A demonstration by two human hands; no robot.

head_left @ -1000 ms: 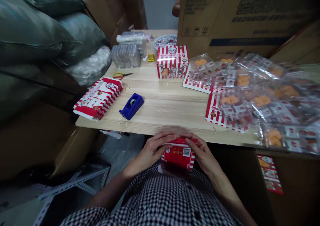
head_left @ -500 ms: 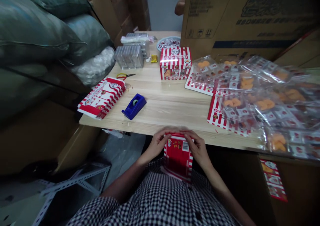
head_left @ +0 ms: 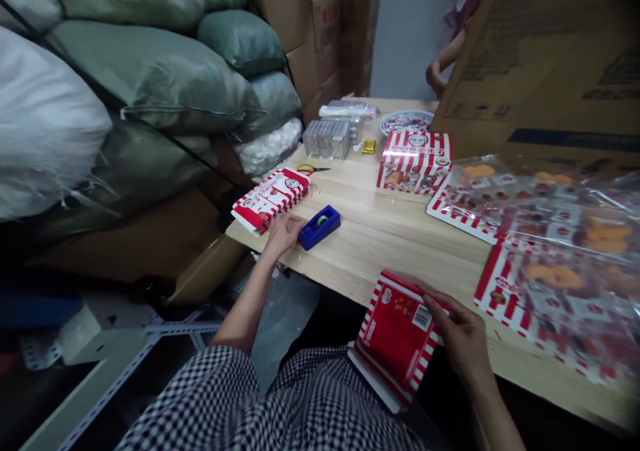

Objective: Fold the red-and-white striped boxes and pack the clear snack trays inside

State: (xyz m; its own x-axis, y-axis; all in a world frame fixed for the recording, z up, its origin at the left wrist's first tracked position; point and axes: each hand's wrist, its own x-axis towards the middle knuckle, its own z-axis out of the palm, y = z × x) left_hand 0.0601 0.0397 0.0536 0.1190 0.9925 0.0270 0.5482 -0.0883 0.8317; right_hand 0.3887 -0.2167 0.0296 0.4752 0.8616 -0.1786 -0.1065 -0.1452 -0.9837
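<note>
My right hand (head_left: 461, 334) grips a red-and-white striped cardboard box (head_left: 397, 338) by its upper right edge. The box is tilted over my lap, its red side with a barcode facing up. My left hand (head_left: 286, 231) is at the cutter end of a blue tape dispenser (head_left: 320, 228) on the table. Its fingertips are drawn together there; whether they pinch the tape is too small to see. Just behind that hand lies a stack of flat striped cartons (head_left: 273, 198).
A closed striped box (head_left: 414, 162) stands mid-table. Clear packets (head_left: 555, 278) cover the right. Scissors (head_left: 313, 169), clear plastic cases (head_left: 327, 139) and a bowl (head_left: 406, 122) sit behind. A big carton (head_left: 540, 58) rises at right; another person's arm (head_left: 445, 64) shows beside it.
My left hand has let go of the box and moved left to the tape dispenser. The box, now only in my right hand, is tilted. The view has turned left.
</note>
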